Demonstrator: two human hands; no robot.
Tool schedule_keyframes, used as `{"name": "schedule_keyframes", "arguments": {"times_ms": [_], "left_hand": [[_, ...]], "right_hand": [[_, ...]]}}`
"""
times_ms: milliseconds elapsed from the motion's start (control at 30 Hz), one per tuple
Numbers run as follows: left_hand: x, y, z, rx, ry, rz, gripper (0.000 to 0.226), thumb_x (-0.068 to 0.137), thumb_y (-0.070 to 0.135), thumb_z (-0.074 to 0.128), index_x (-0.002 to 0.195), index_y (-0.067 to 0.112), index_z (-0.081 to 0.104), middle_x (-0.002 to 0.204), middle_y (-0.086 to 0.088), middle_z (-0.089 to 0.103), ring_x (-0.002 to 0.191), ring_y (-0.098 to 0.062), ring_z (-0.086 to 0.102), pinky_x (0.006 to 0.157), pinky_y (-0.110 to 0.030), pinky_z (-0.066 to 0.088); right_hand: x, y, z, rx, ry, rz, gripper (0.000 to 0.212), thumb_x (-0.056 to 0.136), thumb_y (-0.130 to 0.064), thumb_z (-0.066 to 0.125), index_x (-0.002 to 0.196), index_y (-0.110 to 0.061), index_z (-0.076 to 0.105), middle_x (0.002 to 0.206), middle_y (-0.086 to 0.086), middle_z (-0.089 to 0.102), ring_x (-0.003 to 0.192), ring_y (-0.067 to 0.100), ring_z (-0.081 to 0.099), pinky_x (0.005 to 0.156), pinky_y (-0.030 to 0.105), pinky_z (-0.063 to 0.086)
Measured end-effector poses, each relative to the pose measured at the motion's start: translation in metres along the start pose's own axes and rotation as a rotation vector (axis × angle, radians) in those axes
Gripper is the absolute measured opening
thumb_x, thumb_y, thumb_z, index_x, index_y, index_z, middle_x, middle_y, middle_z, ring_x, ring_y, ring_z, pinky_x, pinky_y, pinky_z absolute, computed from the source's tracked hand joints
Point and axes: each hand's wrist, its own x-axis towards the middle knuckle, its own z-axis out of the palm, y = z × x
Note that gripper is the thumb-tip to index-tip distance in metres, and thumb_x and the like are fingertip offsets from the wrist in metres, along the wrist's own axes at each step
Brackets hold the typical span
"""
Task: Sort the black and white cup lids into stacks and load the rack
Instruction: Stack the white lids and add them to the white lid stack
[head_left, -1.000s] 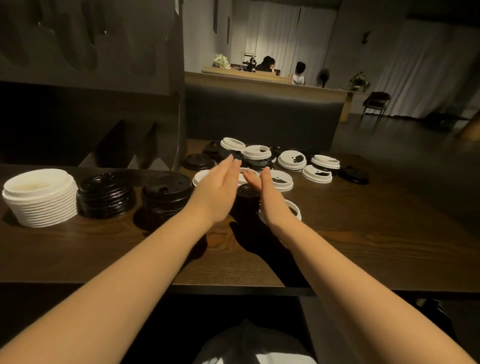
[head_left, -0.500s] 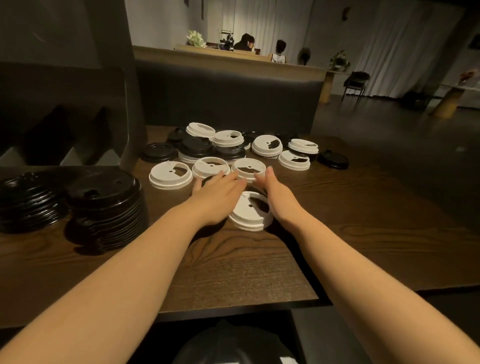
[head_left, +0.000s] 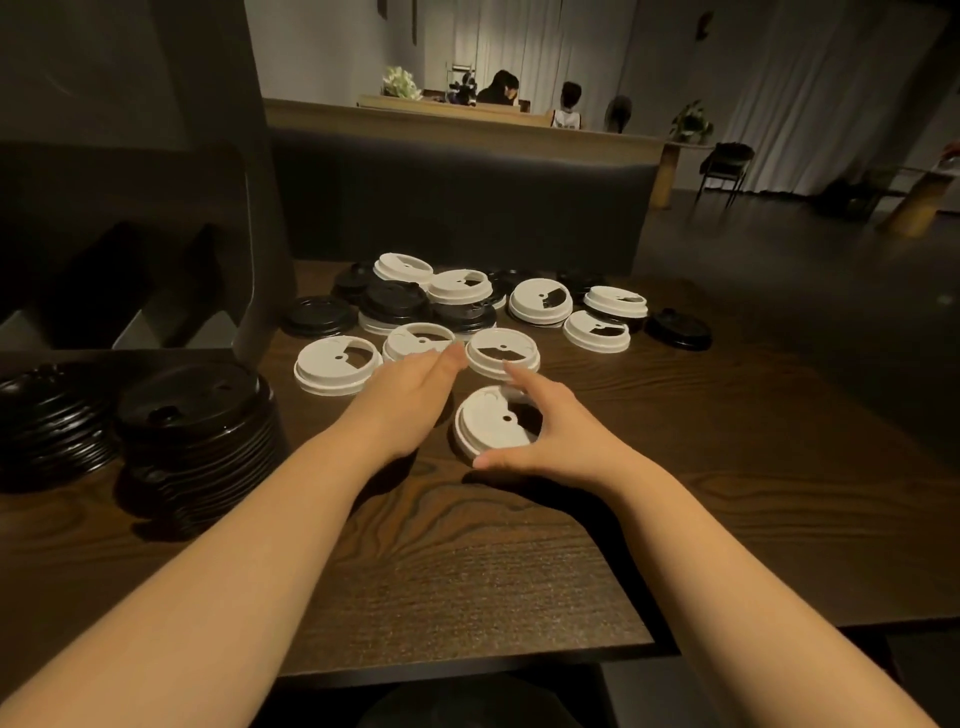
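Dark brown wood makes up the table (head_left: 467, 561), and the room behind it is dim, with pale curtains far back and some people sitting at a long counter. Both bare arms reach out over the table. The right hand (head_left: 556, 436) curls round a white lid (head_left: 493, 423) that lies flat near the middle of the table; the thumb is at the near edge and the fingers bend over the far edge. The left hand (head_left: 410, 389) is just beside that lid, flat, with its fingers straight and close together, and the fingertips touch or almost touch another white lid (head_left: 415, 340). The two hands are near each other but do not touch. More white lids (head_left: 540, 301) and black lids (head_left: 395, 301) lie mixed in a loose heap farther back on the table. One black lid (head_left: 678, 327) sits alone at the right of the heap. At the left stands a tall stack of black lids (head_left: 192, 436), and a lower black stack (head_left: 47, 415) is next to it. The rack (head_left: 130, 291) is behind them at the left, dark and hard to see.
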Motion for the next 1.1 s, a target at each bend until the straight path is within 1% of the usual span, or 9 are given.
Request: {"name": "schedule_keyframes", "arguments": {"times_ms": [67,167,333,467,633,767,867,967,1100], "left_hand": [[-0.003,0.008,-0.002,-0.170,0.067,-0.018,0.050,0.100,0.050,0.022,0.111,0.023,0.064,0.105,0.006,0.058,0.103,-0.011,0.049,0.078,-0.016,0.035],[-0.001,0.019,0.001,-0.410,0.068,-0.072,0.037,0.098,0.053,0.034,0.100,0.030,0.064,0.098,0.010,0.063,0.096,-0.010,0.056,0.079,-0.025,0.040],[0.018,0.033,0.001,-0.836,-0.073,-0.276,0.025,0.094,0.028,0.058,0.117,0.019,0.061,0.091,0.004,0.068,0.077,-0.005,0.064,0.054,-0.022,0.052],[0.039,0.025,0.001,-1.052,-0.004,-0.297,0.029,0.097,0.015,0.052,0.124,0.019,0.061,0.102,-0.002,0.074,0.091,-0.018,0.071,0.070,-0.033,0.057],[0.047,0.007,0.012,-1.206,0.054,-0.381,0.038,0.095,0.015,0.056,0.133,0.013,0.054,0.116,-0.013,0.068,0.097,-0.027,0.070,0.076,-0.042,0.058],[0.047,0.006,0.010,-1.300,0.087,-0.392,0.039,0.094,0.013,0.056,0.133,0.014,0.052,0.119,-0.013,0.067,0.094,-0.025,0.071,0.083,-0.046,0.056],[0.046,0.003,0.009,-1.321,0.146,-0.362,0.019,0.094,0.010,0.056,0.109,0.019,0.062,0.109,-0.009,0.069,0.098,-0.026,0.068,0.090,-0.049,0.053],[0.046,0.002,0.005,-1.349,0.192,-0.353,0.016,0.094,0.010,0.055,0.097,0.024,0.061,0.102,-0.004,0.070,0.094,-0.024,0.069,0.084,-0.047,0.055],[0.047,0.002,0.005,-1.308,0.241,-0.347,0.024,0.098,0.016,0.052,0.120,0.021,0.058,0.112,-0.003,0.069,0.097,-0.022,0.069,0.087,-0.048,0.055]], "right_hand": [[0.001,0.000,0.000,0.071,0.083,-0.017,0.111,0.058,-0.052,0.080,0.149,-0.034,0.019,0.153,-0.005,0.027,0.139,0.012,0.027,0.106,0.028,0.027],[0.003,-0.005,0.000,0.165,0.147,-0.068,0.103,0.067,-0.036,0.082,0.149,-0.031,0.021,0.140,-0.019,0.031,0.131,0.001,0.030,0.103,0.021,0.028],[0.017,-0.008,-0.012,0.158,0.107,-0.074,0.097,0.072,-0.039,0.079,0.150,-0.032,0.022,0.154,-0.010,0.026,0.138,0.008,0.027,0.107,0.025,0.026],[0.044,-0.005,-0.021,0.367,0.197,0.020,0.053,0.084,-0.061,0.054,0.131,-0.038,0.051,0.144,-0.011,0.042,0.132,0.008,0.038,0.115,0.040,0.027],[0.061,0.015,-0.015,0.170,0.178,0.203,0.063,0.098,-0.058,0.016,0.140,-0.021,0.047,0.144,-0.003,0.044,0.135,0.015,0.037,0.110,0.029,0.021],[0.060,0.018,-0.014,0.016,0.282,0.171,0.060,0.098,-0.054,0.030,0.109,-0.010,0.068,0.114,0.004,0.066,0.102,0.019,0.058,0.082,0.029,0.040],[0.059,0.024,-0.020,-0.177,0.494,0.099,0.042,0.094,-0.045,0.052,0.096,-0.009,0.073,0.091,0.005,0.069,0.085,0.016,0.060,0.072,0.029,0.045],[0.059,0.032,-0.026,-0.244,0.476,0.059,0.045,0.084,-0.046,0.065,0.117,-0.017,0.066,0.109,0.001,0.063,0.105,0.014,0.054,0.090,0.030,0.046],[0.058,0.034,-0.025,-0.258,0.184,0.136,0.083,0.075,-0.056,0.070,0.144,-0.021,0.040,0.152,0.004,0.032,0.140,0.021,0.026,0.114,0.040,0.026]]}}
